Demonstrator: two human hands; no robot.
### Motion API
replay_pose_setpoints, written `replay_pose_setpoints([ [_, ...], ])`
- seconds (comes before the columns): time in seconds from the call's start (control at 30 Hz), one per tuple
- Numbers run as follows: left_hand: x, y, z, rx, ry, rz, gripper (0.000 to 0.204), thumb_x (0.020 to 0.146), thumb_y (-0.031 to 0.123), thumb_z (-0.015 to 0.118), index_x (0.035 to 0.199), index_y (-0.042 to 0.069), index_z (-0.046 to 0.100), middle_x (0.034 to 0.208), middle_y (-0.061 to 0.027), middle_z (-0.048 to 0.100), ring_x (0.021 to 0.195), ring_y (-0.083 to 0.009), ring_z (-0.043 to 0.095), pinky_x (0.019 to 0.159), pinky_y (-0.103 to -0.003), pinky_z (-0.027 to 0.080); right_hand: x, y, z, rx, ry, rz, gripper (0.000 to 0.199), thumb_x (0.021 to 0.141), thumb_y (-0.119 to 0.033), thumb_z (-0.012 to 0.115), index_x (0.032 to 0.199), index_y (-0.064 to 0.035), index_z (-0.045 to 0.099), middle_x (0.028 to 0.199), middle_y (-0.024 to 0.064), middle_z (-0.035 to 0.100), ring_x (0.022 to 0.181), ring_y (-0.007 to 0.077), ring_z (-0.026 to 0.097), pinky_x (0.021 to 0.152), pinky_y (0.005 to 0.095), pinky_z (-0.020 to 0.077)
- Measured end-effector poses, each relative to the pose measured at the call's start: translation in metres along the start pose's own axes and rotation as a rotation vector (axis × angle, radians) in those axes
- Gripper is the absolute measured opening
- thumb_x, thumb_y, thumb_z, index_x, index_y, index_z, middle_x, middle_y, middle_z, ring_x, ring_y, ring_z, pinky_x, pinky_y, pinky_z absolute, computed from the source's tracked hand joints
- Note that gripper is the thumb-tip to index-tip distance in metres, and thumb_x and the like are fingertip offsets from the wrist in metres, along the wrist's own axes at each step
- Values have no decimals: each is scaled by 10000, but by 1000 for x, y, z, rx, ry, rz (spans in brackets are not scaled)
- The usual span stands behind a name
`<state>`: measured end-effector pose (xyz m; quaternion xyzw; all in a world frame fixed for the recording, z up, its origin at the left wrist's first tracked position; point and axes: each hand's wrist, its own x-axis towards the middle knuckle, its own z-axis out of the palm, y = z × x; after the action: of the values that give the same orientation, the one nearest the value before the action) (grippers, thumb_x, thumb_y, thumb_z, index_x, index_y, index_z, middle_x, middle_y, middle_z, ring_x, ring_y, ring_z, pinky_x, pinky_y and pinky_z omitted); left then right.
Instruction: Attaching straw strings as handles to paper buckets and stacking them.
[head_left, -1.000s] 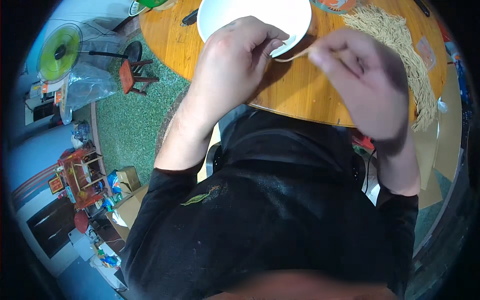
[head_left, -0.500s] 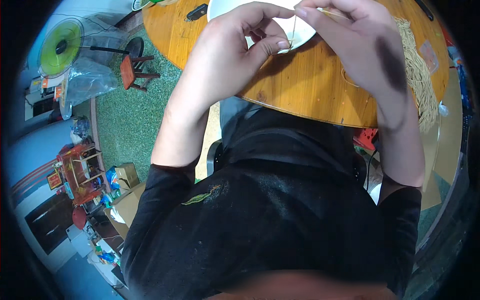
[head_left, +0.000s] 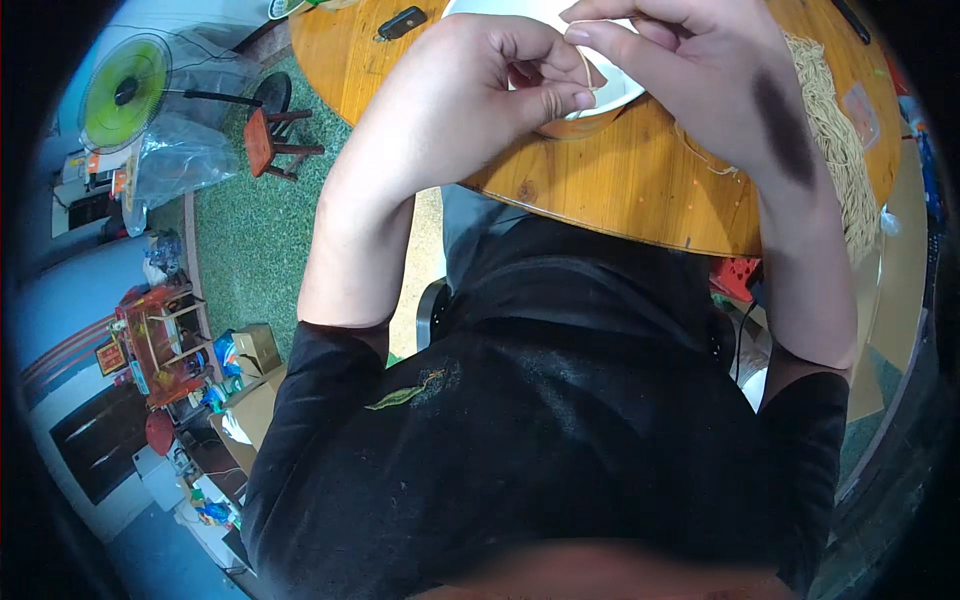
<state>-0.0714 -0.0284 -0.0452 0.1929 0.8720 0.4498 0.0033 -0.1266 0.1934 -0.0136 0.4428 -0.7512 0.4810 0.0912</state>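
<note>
Over the near rim of a white bowl (head_left: 618, 92), both my hands work on a thin beige cord (head_left: 588, 70). My left hand (head_left: 475, 105) pinches its lower part between thumb and bent fingers. Just above and to the right, my right hand (head_left: 705, 80) has thumb and forefinger closed at the cord's upper end. Another bit of loose cord (head_left: 705, 157) lies on the wooden table (head_left: 620, 195), beneath my right hand. A thick bundle of similar beige cords (head_left: 838, 150) lies beside my right forearm. The bowl's inside is mostly hidden by my hands.
A black key fob (head_left: 403, 22) lies on the table left of the bowl. On the green floor stand a small wooden stool (head_left: 262, 143) and a green fan (head_left: 125, 92). Cardboard boxes (head_left: 255, 350) sit farther down on the left.
My right fingertips have shifted slightly left, closer above my left hand. The cord between the hands now curves, where before it ran straight. Loose cord under my right hand has moved.
</note>
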Motion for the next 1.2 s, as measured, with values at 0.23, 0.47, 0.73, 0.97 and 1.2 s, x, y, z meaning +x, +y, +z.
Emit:
replay_pose_setpoints([
  [0.23,3,30,-4,-161,47,-237,181,966,-23,789,1124,-9,702,908,-24,752,847,-120,701,802,-276,552,-7,3,3,-31,63,206,77,908,0,798,965,52,800,710,34,651,620,82,555,561,263,425],
  [0.47,2,21,-3,-159,58,-235,132,959,12,813,1054,-5,723,898,-17,759,804,-96,683,756,-266,548,-5,-1,4,78,82,198,86,911,12,790,978,64,803,738,27,678,631,65,556,549,254,416],
  [0.73,2,9,-6,-90,-61,-65,154,941,148,869,1020,27,818,897,-16,791,912,-117,738,858,-302,571,13,40,39,806,330,-582,152,863,-1,822,1005,53,814,713,53,686,587,79,561,527,256,411],
  [0.97,4,23,-7,-15,-11,-98,110,990,84,808,994,-23,780,894,-68,781,852,-121,772,738,-286,641,-35,53,29,-588,637,-408,224,873,-124,919,1001,-18,769,998,66,724,905,186,675,749,302,507],
  [1.2,8,33,-5,-89,-39,-311,114,958,74,843,932,2,759,827,-12,749,727,-67,633,669,-250,529,-88,15,63,-258,447,-59,255,794,-49,916,1022,-80,807,906,37,676,805,205,652,699,316,503],
])
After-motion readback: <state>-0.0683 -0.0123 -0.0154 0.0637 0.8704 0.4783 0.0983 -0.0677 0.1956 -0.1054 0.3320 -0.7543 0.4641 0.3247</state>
